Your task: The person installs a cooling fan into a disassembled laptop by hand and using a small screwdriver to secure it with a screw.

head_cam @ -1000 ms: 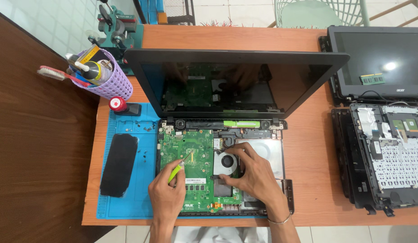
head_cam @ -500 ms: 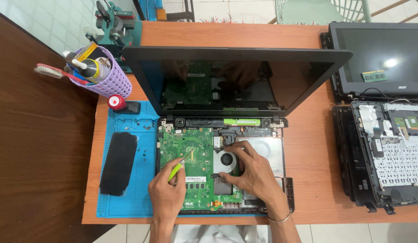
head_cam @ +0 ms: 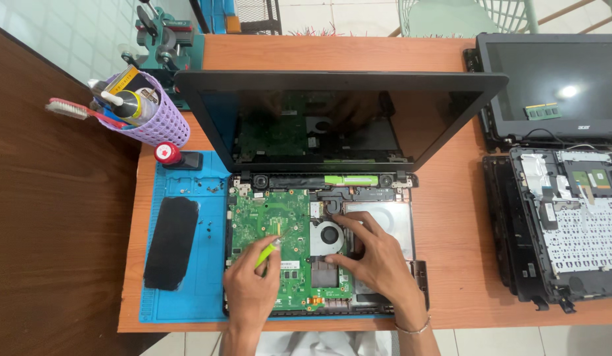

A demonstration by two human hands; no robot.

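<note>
An opened laptop [head_cam: 339, 118] lies before me with its keyboard cover off, baring the green motherboard [head_cam: 266, 217], a round cooling fan [head_cam: 327, 236] and a silver drive bay [head_cam: 391, 214]. My left hand [head_cam: 250, 290] grips a small yellow-green tool [head_cam: 268, 252] whose tip rests on the motherboard. My right hand [head_cam: 378, 260] lies spread over the heatsink area just right of the fan, fingers pressing down on the parts there.
A blue work mat [head_cam: 187, 264] carries a black cover piece [head_cam: 171, 242] and small screws [head_cam: 204, 188]. A purple basket of tools [head_cam: 144, 112] stands at the back left. A second dismantled laptop [head_cam: 563, 217] lies at the right.
Both hands stay on the board almost unmoved; the view has shifted slightly.
</note>
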